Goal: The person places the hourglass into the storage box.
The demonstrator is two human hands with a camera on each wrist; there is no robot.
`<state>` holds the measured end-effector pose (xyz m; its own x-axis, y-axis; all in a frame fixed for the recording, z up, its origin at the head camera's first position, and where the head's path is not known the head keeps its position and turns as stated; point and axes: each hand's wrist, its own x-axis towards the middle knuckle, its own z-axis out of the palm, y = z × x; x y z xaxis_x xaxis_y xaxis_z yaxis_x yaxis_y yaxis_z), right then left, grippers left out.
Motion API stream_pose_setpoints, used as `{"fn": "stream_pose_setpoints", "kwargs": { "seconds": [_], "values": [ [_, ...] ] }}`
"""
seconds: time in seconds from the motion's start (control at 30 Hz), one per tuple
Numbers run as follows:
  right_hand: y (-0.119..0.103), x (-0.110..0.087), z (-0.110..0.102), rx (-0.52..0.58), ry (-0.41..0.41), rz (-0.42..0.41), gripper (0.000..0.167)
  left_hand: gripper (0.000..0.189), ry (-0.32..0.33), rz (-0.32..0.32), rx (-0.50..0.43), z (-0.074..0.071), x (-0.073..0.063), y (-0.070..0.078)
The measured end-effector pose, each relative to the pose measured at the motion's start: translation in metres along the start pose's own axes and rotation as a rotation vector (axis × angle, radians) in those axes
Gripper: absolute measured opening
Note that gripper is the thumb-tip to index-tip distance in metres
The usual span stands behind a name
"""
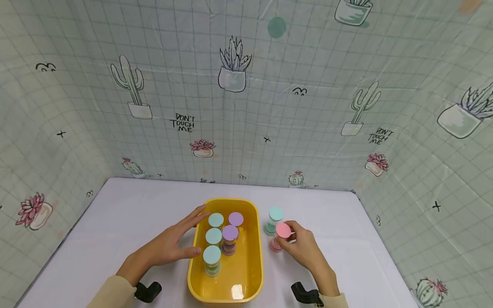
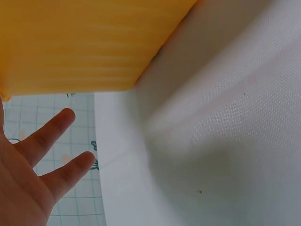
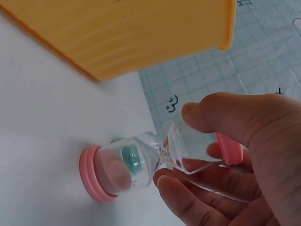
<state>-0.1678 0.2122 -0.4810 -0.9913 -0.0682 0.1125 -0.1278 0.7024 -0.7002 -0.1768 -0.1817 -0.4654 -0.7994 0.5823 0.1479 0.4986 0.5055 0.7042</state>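
My right hand [image 1: 306,248] pinches a small sand timer with pink caps [image 1: 283,230], thumb on one side of the glass and fingers on the other. Pink sand fills the bottom bulb of this timer [image 3: 113,172] in the right wrist view; whether its base touches the table I cannot tell. Just behind it stands a teal-capped sand timer [image 1: 275,214]. My left hand [image 1: 167,244] is spread at the left rim of a yellow bin [image 1: 256,256], fingers extended. Inside the bin, three teal-capped timers [image 1: 212,255] form a left column beside two purple-capped timers [image 1: 230,233].
A white cloth [image 1: 327,214] covers the table under everything. Grid-patterned fabric with cactus drawings [image 1: 246,115] rises at the back and both sides. The yellow bin's wall [image 3: 141,37] stands close to the left of the right hand's work.
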Motion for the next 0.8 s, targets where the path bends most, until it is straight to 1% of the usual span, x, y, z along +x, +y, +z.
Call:
{"fn": "stream_pose_setpoints", "kwargs": {
  "seconds": [0.1,0.23,0.33,0.6,0.7,0.8],
  "values": [
    [-0.004,0.0,-0.002,-0.031,0.001,0.014,0.037,0.081,-0.007,0.006,0.005,0.0,0.002,0.001],
    [-0.007,0.0,-0.005,-0.088,-0.015,0.039,0.035,0.08,-0.039,-0.029,0.004,0.001,0.005,0.002],
    [-0.009,0.0,-0.006,-0.114,-0.037,0.052,0.035,0.081,-0.051,-0.039,-0.003,0.002,0.004,0.003],
    [-0.017,0.001,-0.009,-0.124,-0.077,0.081,0.034,0.08,-0.051,-0.055,0.005,0.002,0.002,0.003],
    [-0.022,0.002,-0.01,-0.117,-0.111,0.081,0.034,0.08,-0.047,-0.058,0.009,0.001,0.001,0.003],
    [-0.026,0.002,-0.01,-0.099,-0.155,0.063,0.036,0.08,-0.031,-0.068,0.012,-0.002,-0.001,0.002]
  ]
}}
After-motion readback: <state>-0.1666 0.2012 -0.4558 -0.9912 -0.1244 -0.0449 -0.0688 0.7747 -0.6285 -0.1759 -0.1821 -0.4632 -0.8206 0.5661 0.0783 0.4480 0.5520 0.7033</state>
